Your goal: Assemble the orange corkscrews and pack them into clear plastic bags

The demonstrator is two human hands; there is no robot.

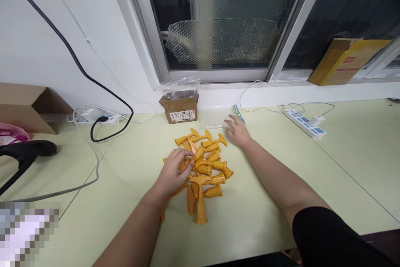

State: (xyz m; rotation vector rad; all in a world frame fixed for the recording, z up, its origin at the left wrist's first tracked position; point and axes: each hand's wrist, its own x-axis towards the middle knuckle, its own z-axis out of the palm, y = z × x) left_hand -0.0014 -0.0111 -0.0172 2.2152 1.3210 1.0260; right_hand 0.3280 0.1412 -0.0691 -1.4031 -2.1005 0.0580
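A loose pile of orange-yellow plastic pieces (201, 210), each with a ribbed, flared barrel and a curved T-shaped end, lies on the pale green table. My left hand (175, 170) is at the left side of the pile, thumb and index finger closed on one of the orange plastic pieces (199, 153); its other fingers are partly hidden. Farther back, my right hand (239, 132) reaches with fingers spread over a clear plastic bag (215, 119). Beside those fingers is the bag's colourful printed strip (238, 113).
Behind the pile stands an opened small cardboard box (183, 111) with clear plastic in it. Power strips lie at the right (304, 123) and left (109, 119), with cables running across the table. A larger carton (28, 104) and a black curved object (28, 150) are at far left.
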